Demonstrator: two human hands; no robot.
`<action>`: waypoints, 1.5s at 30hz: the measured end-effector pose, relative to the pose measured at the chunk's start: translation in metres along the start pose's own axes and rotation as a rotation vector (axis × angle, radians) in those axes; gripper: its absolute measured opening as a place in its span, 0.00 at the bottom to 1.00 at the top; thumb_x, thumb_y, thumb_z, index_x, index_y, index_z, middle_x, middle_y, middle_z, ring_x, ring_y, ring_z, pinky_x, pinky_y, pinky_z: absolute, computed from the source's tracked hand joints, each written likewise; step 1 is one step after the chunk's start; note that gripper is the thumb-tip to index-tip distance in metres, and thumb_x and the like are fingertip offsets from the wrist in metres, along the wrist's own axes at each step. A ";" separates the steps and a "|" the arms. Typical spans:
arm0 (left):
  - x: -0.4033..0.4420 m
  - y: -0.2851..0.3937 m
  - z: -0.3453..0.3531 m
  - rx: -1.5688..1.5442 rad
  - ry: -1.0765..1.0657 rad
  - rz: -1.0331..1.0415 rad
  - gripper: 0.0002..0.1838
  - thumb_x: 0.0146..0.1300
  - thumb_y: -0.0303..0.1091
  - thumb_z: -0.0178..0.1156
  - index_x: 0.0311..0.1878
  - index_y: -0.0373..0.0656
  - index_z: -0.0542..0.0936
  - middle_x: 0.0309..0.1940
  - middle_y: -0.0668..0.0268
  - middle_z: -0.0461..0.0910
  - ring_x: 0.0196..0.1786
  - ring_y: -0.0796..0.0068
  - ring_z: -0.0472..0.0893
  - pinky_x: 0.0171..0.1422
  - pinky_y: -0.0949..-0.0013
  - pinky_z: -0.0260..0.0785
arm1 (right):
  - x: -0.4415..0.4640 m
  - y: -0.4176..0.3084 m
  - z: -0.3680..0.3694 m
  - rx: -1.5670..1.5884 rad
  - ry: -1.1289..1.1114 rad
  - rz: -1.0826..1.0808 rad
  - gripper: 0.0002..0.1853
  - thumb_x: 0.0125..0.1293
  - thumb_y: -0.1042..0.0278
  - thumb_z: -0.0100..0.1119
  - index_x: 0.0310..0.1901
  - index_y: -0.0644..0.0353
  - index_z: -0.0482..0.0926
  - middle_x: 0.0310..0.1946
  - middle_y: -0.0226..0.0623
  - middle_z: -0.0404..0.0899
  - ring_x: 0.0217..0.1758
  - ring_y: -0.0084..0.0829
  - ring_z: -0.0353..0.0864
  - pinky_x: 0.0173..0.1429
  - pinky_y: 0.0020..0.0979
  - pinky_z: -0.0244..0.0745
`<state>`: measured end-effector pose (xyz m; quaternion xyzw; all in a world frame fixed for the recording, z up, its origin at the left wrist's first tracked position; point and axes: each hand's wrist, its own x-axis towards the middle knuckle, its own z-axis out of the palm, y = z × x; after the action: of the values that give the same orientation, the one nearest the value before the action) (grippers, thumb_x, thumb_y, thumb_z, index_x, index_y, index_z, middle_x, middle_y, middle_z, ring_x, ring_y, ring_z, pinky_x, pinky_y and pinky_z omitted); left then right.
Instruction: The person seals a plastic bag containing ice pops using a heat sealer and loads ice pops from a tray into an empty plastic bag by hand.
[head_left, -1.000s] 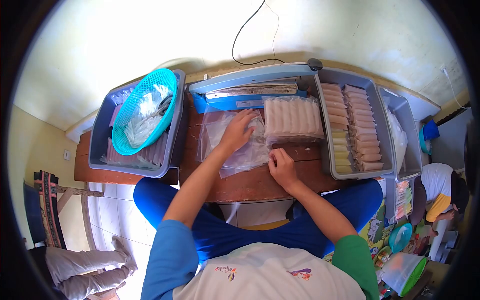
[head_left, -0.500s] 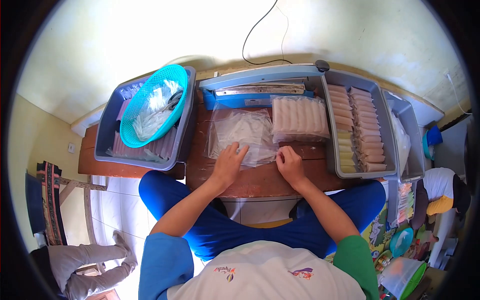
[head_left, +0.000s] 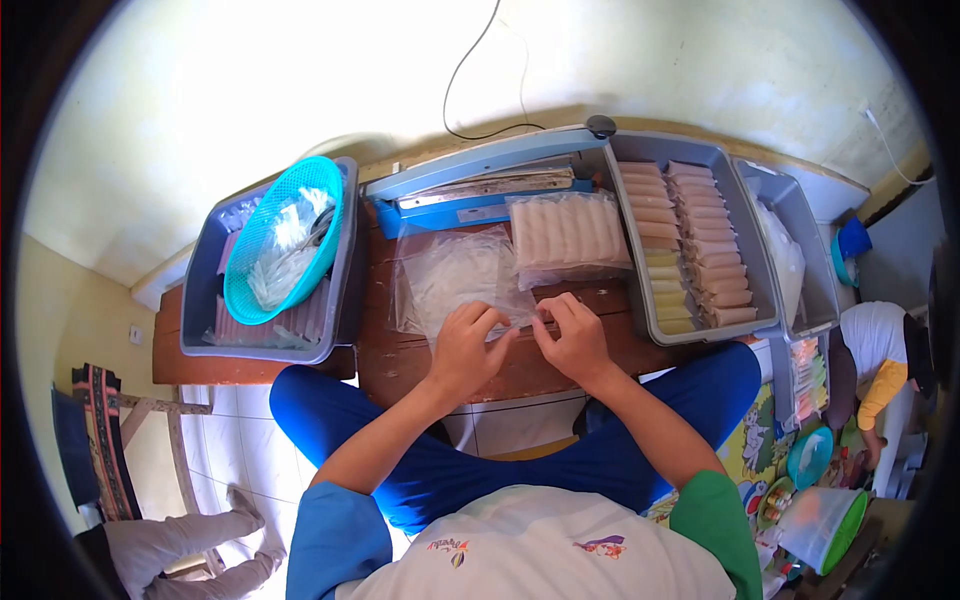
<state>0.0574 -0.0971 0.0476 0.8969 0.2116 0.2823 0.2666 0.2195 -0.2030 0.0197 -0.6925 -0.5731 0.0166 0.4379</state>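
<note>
A stack of clear plastic bags (head_left: pixel 455 265) lies flat on the brown wooden table in front of me. At its near right corner, my left hand (head_left: pixel 470 348) has its fingers curled, thumb and forefinger close together at the plastic's edge. Just to the right, my right hand (head_left: pixel 572 340) pinches the same corner, its fingertips almost meeting the left ones. Beyond my right hand lies a clear pack of pinkish tube-shaped ice sticks (head_left: pixel 568 235). A blue impulse sealer (head_left: pixel 480 190) with a long raised arm stands behind the bags.
At left, a grey tub (head_left: pixel 325 348) holds wrapped sticks and a tilted turquoise basket (head_left: pixel 333 255). Another grey tub (head_left: pixel 770 310) at right holds rows of pink and yellow sticks. The wooden table (head_left: pixel 400 365) ends near my knees. Other people are at far right and lower left.
My left hand has moved right and nearer, off the middle of the bags to their corner beside my right hand. The view has shifted slightly. At far right, another person's arm reaches lower.
</note>
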 end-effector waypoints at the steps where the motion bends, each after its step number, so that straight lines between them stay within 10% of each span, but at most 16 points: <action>1: 0.008 0.007 0.003 -0.009 -0.007 0.009 0.08 0.54 0.32 0.67 0.35 0.42 0.79 0.33 0.62 0.76 0.40 0.56 0.76 0.46 0.57 0.67 | 0.001 -0.001 -0.007 0.022 0.017 0.006 0.07 0.57 0.73 0.63 0.37 0.59 0.77 0.31 0.37 0.76 0.31 0.40 0.80 0.37 0.37 0.76; 12: 0.090 0.069 0.076 -0.360 -0.137 0.216 0.06 0.54 0.27 0.67 0.36 0.39 0.81 0.38 0.59 0.80 0.46 0.56 0.78 0.50 0.59 0.71 | -0.004 0.061 -0.135 -0.225 0.138 -0.006 0.05 0.56 0.78 0.61 0.35 0.60 0.80 0.31 0.40 0.79 0.28 0.43 0.80 0.37 0.37 0.77; 22: 0.153 0.093 0.154 -0.131 -0.394 0.425 0.04 0.52 0.28 0.64 0.31 0.41 0.84 0.34 0.60 0.83 0.43 0.59 0.79 0.54 0.61 0.70 | 0.007 0.122 -0.178 -0.327 -0.623 0.561 0.14 0.51 0.78 0.58 0.38 0.55 0.88 0.33 0.51 0.84 0.41 0.46 0.84 0.50 0.41 0.77; 26: 0.173 0.121 0.160 0.363 -0.914 0.394 0.09 0.50 0.29 0.61 0.35 0.43 0.86 0.37 0.57 0.84 0.40 0.57 0.83 0.50 0.60 0.74 | 0.009 0.131 -0.175 -0.383 -0.797 0.679 0.14 0.51 0.75 0.58 0.39 0.53 0.88 0.35 0.52 0.84 0.44 0.47 0.84 0.51 0.42 0.78; 45: 0.180 0.137 0.190 0.412 -1.375 0.253 0.16 0.54 0.29 0.61 0.47 0.44 0.85 0.47 0.59 0.84 0.51 0.58 0.83 0.52 0.58 0.76 | 0.012 0.127 -0.169 -0.584 -0.986 0.735 0.14 0.56 0.66 0.55 0.40 0.62 0.85 0.45 0.51 0.83 0.51 0.46 0.83 0.56 0.44 0.77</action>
<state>0.3412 -0.1751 0.0679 0.9211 -0.0601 -0.3619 0.1305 0.4108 -0.2872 0.0502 -0.8435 -0.4143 0.3225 -0.1135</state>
